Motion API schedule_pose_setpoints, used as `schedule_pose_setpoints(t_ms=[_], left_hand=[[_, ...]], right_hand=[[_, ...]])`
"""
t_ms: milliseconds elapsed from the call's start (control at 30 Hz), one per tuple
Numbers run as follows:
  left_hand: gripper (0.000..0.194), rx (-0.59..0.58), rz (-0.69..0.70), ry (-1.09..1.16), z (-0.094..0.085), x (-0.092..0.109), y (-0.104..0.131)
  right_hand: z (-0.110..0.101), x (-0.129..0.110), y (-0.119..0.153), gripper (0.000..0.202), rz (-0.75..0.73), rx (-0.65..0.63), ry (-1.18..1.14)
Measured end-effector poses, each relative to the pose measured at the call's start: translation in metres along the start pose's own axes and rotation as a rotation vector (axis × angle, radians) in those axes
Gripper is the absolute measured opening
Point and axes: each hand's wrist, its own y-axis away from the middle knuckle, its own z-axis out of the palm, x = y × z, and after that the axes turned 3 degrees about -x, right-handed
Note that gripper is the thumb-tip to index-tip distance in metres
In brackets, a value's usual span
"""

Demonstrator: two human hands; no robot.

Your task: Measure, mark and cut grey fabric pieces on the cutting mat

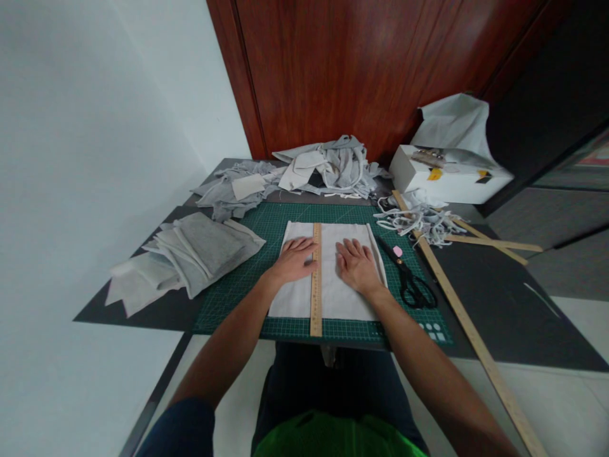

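A white piece of fabric (pixel 349 298) lies flat on the green cutting mat (pixel 228 298) in front of me. Across it, from its far edge to past its near edge, runs a wooden ruler (pixel 316 298). My left hand (pixel 295 259) rests on the fabric left of the ruler, fingers stretched out, their tips at the ruler's edge. On the fabric's right half my right hand (pixel 356 263) lies flat with fingers spread, apart from the ruler. Black-handled scissors (pixel 410 279) lie on the mat just right of the fabric, beside a small pink piece (pixel 398 251).
Folded grey fabric (pixel 204 247) is stacked at the left. Piles of grey scraps (pixel 342 168) stand at the back. At the right are fabric strips (pixel 423 219), a long wooden stick (pixel 457 304) past the table edge, and a white box (pixel 447 174).
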Motion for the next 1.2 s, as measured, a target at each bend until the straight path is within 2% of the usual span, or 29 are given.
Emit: schedule_pose_setpoints(t_ms=[1200], left_hand=[[0.052, 0.018, 0.004, -0.006, 0.0010, -0.0006, -0.0001]], right_hand=[[0.0001, 0.0015, -0.0003, 0.053, 0.006, 0.004, -0.001]])
